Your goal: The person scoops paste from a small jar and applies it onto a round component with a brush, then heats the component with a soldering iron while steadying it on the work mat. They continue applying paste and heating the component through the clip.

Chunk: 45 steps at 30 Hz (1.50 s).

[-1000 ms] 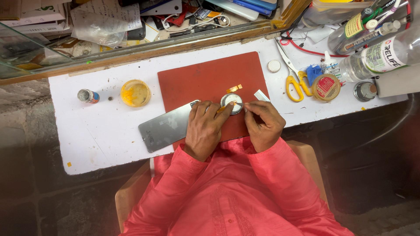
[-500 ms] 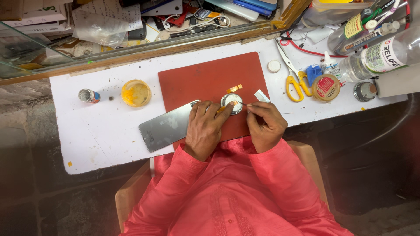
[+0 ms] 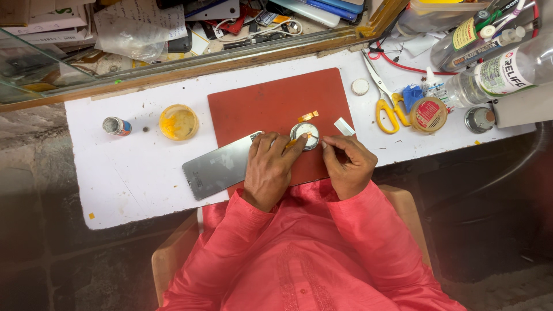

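A small round silver part (image 3: 305, 135) lies on a red mat (image 3: 271, 106) on the white table. My left hand (image 3: 269, 170) rests on the mat, its fingertips pinning the round part and a thin orange strip (image 3: 295, 141). My right hand (image 3: 347, 164) is just right of the part, fingers pinched on a thin tool whose tip touches it. A grey phone-shaped panel (image 3: 222, 166) lies flat beside my left hand, partly under it. Another scrap of orange tape (image 3: 308, 116) sits on the mat above the part.
A yellow-stained dish (image 3: 178, 121) and a small tin (image 3: 116, 125) stand to the left. Yellow-handled scissors (image 3: 385, 103), a red tape roll (image 3: 428, 114), a white cap (image 3: 360, 86), bottles (image 3: 507, 69) and a red wire crowd the right. A cluttered glass shelf (image 3: 173, 34) runs along the back.
Both hands stay on the round part; the fingers have shifted only slightly.
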Available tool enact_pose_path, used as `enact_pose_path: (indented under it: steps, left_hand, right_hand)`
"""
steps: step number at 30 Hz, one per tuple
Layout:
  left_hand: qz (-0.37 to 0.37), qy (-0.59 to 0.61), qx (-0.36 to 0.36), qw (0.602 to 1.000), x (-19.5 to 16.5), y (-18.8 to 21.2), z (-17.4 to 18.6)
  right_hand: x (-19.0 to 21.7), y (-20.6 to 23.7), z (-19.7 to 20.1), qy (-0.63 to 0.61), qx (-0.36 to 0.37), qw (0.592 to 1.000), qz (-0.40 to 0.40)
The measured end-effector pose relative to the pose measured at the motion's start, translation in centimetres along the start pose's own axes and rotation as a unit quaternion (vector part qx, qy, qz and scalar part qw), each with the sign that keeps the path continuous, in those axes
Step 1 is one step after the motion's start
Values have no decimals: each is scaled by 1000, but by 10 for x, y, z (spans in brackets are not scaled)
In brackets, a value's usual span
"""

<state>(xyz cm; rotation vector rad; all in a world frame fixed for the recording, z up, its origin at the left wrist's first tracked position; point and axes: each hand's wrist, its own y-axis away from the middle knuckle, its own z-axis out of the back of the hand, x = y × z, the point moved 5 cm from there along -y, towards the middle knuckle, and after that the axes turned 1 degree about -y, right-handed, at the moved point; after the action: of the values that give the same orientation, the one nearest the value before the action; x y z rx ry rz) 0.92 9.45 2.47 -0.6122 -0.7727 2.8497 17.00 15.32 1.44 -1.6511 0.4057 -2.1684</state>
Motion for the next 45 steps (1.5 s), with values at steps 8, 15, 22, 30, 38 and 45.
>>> enact_pose_path:
  steps: [8, 15, 22, 30, 38, 45]
  left_hand:
    - [-2, 6, -2, 1000, 0, 0, 1]
    - [-4, 4, 0, 1000, 0, 0, 0]
    - [-4, 1, -1, 1000, 0, 0, 1]
    - [-5, 5, -2, 1000, 1, 2, 0]
    - [-10, 3, -4, 1000, 1, 3, -2]
    - [-11, 4, -1, 1000, 2, 5, -3]
  right_hand:
    - [7, 3, -3, 69, -15, 996, 61]
    - [12, 8, -6, 137, -27, 981, 137]
    - [11, 8, -8, 166, -45, 970, 170]
    - [-7, 11, 5, -44, -39, 998, 26]
    - [-51, -9, 22, -218, -54, 957, -186]
    - [-81, -70, 60, -134, -62, 973, -179]
